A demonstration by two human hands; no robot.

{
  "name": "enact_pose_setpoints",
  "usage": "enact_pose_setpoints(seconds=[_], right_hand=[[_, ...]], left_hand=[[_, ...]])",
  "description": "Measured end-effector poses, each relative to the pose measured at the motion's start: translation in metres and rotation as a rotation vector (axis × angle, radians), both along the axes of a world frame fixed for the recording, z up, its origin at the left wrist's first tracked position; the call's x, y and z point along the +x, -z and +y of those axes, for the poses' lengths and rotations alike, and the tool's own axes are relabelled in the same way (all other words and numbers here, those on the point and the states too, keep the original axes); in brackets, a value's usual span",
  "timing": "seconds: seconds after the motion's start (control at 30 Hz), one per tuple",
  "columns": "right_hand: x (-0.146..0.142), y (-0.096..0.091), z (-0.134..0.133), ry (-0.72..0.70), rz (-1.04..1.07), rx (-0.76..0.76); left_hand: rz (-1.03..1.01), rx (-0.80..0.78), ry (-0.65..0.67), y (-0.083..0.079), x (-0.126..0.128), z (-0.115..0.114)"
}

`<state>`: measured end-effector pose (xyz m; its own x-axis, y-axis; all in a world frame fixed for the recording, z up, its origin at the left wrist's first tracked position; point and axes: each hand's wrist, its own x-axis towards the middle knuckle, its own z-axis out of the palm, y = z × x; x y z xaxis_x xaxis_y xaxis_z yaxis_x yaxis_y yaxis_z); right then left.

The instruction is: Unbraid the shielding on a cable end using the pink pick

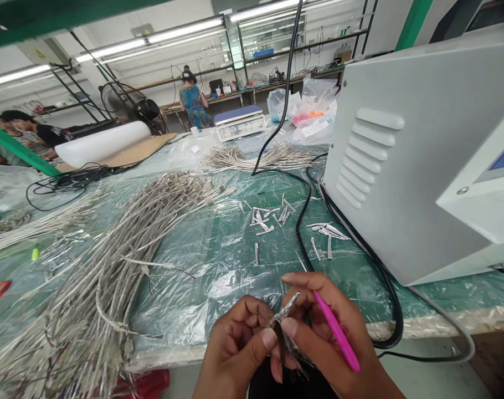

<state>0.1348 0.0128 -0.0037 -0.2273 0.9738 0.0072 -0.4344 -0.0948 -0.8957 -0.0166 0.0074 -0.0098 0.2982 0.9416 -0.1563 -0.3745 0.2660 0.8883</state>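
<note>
Plastic-covered bench (219, 277) | left hand (235, 346), right hand (333, 327) at front edge | braided cable (285, 313) between

Bare left hand (235, 346) and bare right hand (330, 327), forearms uncovered, dark top (287, 387) showing along the bottom edge.

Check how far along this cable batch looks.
Done, probably: a smaller braided cable bundle lies gathered by the bench scale, though its state can't be confirmed from here. In hand: the left hand and right hand grip a braided cable end, the right also holding a pink-handled pick. Left, apparently: the much larger cable bundle on the plastic-covered bench, beside scattered silver pieces.
</note>
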Motion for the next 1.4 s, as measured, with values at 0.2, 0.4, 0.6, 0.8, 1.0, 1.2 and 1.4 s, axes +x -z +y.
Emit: enact_pose_setpoints(seconds=[0.2,0.4,0.6,0.8,1.0,1.2,1.4], right_hand=[[-0.002,-0.002,-0.001,0.035,0.020,-0.023],[-0.001,0.001,-0.001,0.203,-0.136,0.051],[-0.006,0.005,0.001,0.399,-0.152,0.029],[-0.012,0.010,0.007,0.602,-0.047,0.031],[-0.017,0.005,0.013,0.719,-0.035,0.031],[-0.017,0.008,0.013,0.739,-0.067,0.091],[-0.015,0.015,0.012,0.681,-0.051,0.195]], left_hand=[[-0.034,0.000,-0.089,0.004,0.004,-0.001],[-0.018,-0.035,-0.196,0.001,0.012,-0.005],[-0.004,-0.076,-0.238,-0.004,0.015,-0.005],[-0.007,-0.082,-0.254,-0.006,0.016,-0.005],[-0.007,-0.109,-0.235,-0.008,0.015,-0.005],[0.004,-0.093,-0.227,-0.008,0.013,-0.004],[0.018,-0.074,-0.256,-0.008,0.016,-0.005]])
